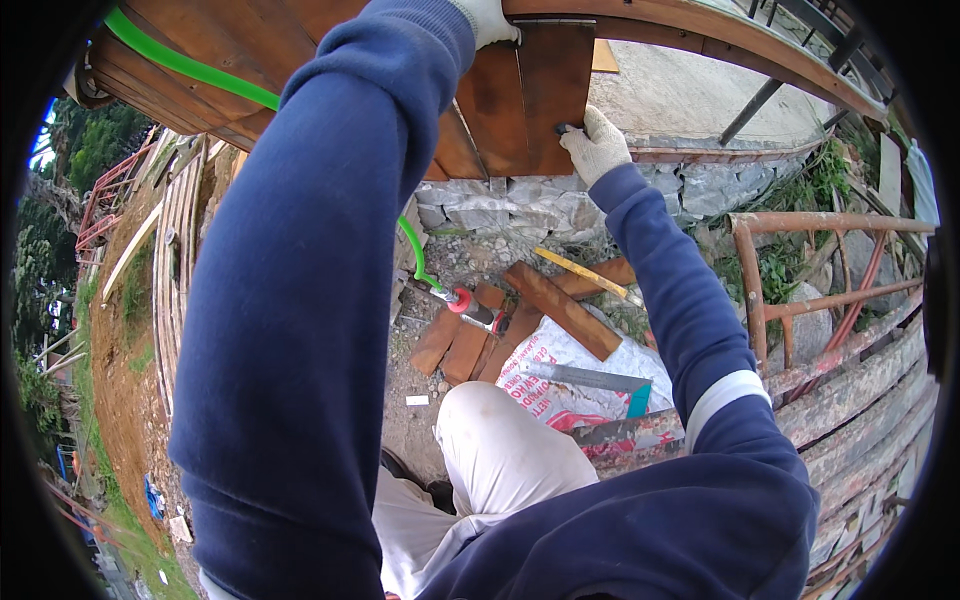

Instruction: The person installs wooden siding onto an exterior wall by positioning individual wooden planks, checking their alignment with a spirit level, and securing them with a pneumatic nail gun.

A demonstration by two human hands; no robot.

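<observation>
A reddish-brown wooden board (557, 95) stands beside several similar boards under a curved wooden rail. My right hand (600, 147), in a pale knit glove, grips this board's lower right edge. A small dark object shows at that hand's fingertips; what it is I cannot make out. At the top, my left hand (487, 20), also gloved, touches the boards just below the rail (680, 20). The picture's edge and my sleeve hide most of its fingers.
A green hose (190, 65) leads down to a red-and-silver air tool (470, 305) by wood offcuts (565, 310). Right of my knee, a handsaw (585, 376) lies on a white sack (540, 345). Rusty pipe railing (750, 280) and weathered planks (860, 390) stand at right, a stone wall (520, 208) ahead.
</observation>
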